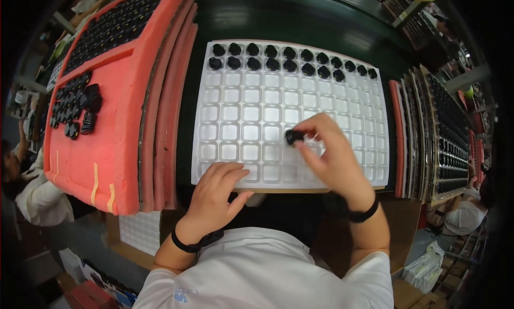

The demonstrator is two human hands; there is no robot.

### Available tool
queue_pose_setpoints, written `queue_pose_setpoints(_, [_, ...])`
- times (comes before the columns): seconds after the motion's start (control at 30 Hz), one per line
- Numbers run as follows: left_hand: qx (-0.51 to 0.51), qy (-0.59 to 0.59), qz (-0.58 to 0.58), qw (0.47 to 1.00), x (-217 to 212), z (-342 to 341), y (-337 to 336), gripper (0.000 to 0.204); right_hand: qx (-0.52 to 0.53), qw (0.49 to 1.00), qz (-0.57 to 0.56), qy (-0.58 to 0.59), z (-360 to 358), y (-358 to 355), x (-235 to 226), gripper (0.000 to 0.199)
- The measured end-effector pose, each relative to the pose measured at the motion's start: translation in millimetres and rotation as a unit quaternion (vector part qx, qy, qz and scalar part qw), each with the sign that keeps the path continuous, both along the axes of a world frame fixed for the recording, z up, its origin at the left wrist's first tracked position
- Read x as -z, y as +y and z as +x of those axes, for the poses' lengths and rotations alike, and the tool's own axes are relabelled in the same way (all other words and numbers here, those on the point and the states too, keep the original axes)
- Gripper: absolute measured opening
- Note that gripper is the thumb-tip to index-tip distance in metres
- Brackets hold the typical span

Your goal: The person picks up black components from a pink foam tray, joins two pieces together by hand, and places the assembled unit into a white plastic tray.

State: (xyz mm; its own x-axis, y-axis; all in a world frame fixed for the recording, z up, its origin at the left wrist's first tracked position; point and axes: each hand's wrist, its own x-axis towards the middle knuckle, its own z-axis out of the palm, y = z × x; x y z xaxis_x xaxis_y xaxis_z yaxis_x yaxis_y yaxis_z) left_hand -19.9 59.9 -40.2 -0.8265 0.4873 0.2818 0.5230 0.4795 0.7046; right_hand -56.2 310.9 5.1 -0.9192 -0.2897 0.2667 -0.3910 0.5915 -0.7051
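Note:
A white plastic tray (272,114) with rows of square pockets lies in front of me. Small black knob-like parts (289,66) sit in its far row and along most of the second. Over the middle of the tray, my right hand (334,156) pinches a single black knob-like part (292,137) between thumb and fingertips. My left hand (217,194) rests at the near left edge of the tray, its fingers spread and holding nothing. Both wrists carry black bands.
At left stands a tall stack of pink foam trays (120,127); loose black parts (75,105) lie on the top one. Several upright trays and boards (423,138) line the right side. A dark green table surface (289,20) extends behind. Other people sit at both sides.

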Motion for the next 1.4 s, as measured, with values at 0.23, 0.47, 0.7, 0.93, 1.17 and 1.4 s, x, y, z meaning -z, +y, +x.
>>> queue_pose_setpoints(0.23, [-0.001,0.032,-0.13,0.991,13.4,6.3,2.4,0.024,0.167,0.977,0.124,-0.05,-80.5,127.6,32.1,0.022])
queue_pose_setpoints(0.47, [0.0,0.007,-0.123,0.992,11.4,6.4,0.2,0.021,0.237,0.955,0.174,-0.046,-131.7,173.3,51.6,0.024])
queue_pose_setpoints(0.7, [-0.001,0.009,-0.12,0.993,11.0,4.3,-0.2,0.021,0.256,0.927,0.273,-0.011,-144.9,172.6,69.0,0.022])
queue_pose_setpoints(0.93, [-0.015,0.009,-0.118,0.993,12.0,2.8,-2.3,0.023,0.216,0.936,0.263,0.092,-137.0,150.1,55.7,0.025])
queue_pose_setpoints(1.17, [-0.006,0.033,-0.097,0.995,14.0,8.4,-6.9,0.022,-0.058,0.979,0.11,0.164,-87.3,-25.8,-25.6,0.033])
queue_pose_setpoints(1.4, [-0.011,0.068,-0.124,0.99,24.9,12.9,-4.0,0.026,-0.292,0.936,-0.027,0.192,-59.8,-169.5,-75.9,0.03])
